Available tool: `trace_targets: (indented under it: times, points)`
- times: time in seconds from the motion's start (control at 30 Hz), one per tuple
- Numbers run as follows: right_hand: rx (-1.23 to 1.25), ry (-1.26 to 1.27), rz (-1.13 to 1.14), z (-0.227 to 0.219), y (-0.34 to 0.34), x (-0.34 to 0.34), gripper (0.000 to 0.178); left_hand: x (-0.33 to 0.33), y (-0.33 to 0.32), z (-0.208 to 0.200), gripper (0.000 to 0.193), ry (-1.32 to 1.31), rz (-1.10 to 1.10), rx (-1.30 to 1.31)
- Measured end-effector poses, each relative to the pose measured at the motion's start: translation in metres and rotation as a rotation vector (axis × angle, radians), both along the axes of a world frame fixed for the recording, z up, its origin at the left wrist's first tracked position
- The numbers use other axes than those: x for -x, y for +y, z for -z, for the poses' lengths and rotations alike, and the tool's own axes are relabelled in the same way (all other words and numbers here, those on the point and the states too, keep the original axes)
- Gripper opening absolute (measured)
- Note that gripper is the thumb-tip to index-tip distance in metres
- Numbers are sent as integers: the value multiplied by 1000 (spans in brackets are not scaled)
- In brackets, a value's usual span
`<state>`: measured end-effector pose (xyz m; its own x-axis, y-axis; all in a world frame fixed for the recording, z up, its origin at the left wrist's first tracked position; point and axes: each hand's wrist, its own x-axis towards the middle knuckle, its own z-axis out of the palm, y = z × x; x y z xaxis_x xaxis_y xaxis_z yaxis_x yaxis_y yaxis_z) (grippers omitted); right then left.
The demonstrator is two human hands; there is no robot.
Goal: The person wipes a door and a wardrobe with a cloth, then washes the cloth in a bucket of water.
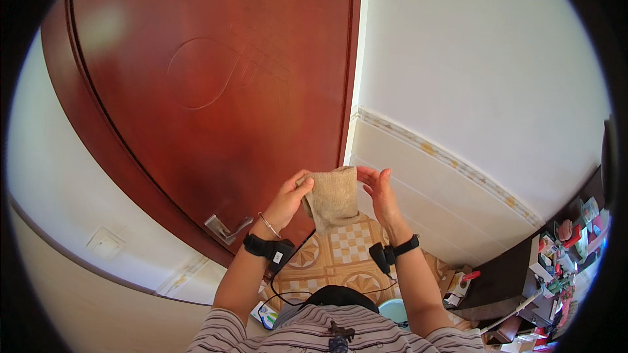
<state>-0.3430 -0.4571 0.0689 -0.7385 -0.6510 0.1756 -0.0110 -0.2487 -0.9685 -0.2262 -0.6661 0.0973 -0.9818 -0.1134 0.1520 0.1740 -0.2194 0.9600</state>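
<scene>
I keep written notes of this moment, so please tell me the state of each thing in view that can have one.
Beige cloth: held up, apparently folded.
Left hand: gripping the cloth's left side.
Right hand: open beside the cloth; contact unclear.
Red-brown door: appears shut.
Door handle: untouched.
Black wristbands: worn.
Pale blue tub: partly hidden, contents unclear.

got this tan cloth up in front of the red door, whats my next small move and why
Probably close the right hand gently on the right edge of the tan cloth: the left hand pinches its left side, thumb in front, while the right is open beside the other edge, so only one side looks firmly held.
</scene>
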Motion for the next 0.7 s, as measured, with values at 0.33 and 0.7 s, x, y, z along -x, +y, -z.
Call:
trace_targets:
  times: [0.33,0.7]
  points:
    - [-151,-45,-402,-22,-36,-37,63,-14,-27,-15,16,39,-31,-215]
    - [-379,105,-527,-52,-35,-7,33,-15,-61,17,35,-93,28,131]
